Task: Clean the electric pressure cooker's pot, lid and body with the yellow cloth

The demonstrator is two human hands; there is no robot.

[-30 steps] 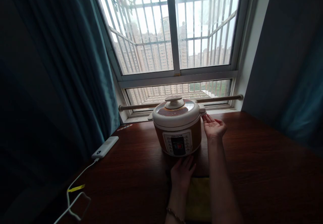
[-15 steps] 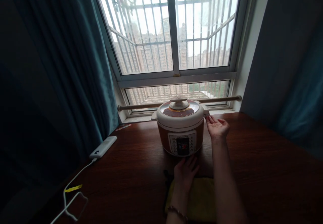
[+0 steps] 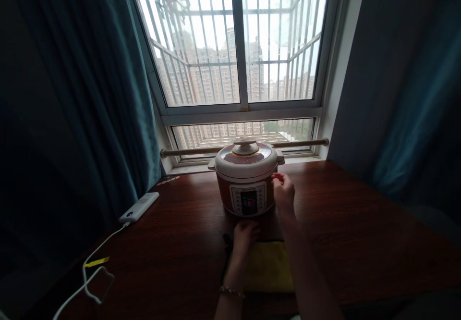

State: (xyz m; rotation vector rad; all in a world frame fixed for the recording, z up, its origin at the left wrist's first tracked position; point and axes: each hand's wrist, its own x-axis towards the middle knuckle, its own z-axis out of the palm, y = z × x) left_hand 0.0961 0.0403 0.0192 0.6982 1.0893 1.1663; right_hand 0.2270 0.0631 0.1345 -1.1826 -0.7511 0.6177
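A white and brown electric pressure cooker (image 3: 247, 170) stands upright on the wooden table, its round lid knob on top and its control panel facing me. My right hand (image 3: 284, 192) is beside the cooker's right side, below the side handle, with fingers curled in and nothing visible in them. Just in front of the cooker's base is my left hand (image 3: 245, 233), fingers loosely bent and apart, holding nothing. A beaded bracelet (image 3: 231, 291) circles the left wrist. Under and beside my forearms lies a yellow cloth (image 3: 270, 267) with a dark edge.
To the left on the table (image 3: 173, 252), a white power strip (image 3: 139, 207) trails a white cable (image 3: 86, 274) with a yellow tag (image 3: 96, 262). Behind the cooker are a rail (image 3: 302, 143) and a barred window. Blue curtains (image 3: 118, 94) hang at the left.
My right hand has left the cooker's right handle, moving down and inward, and its fingers have curled. My left hand's fingers have bent. The view has shifted slightly right.
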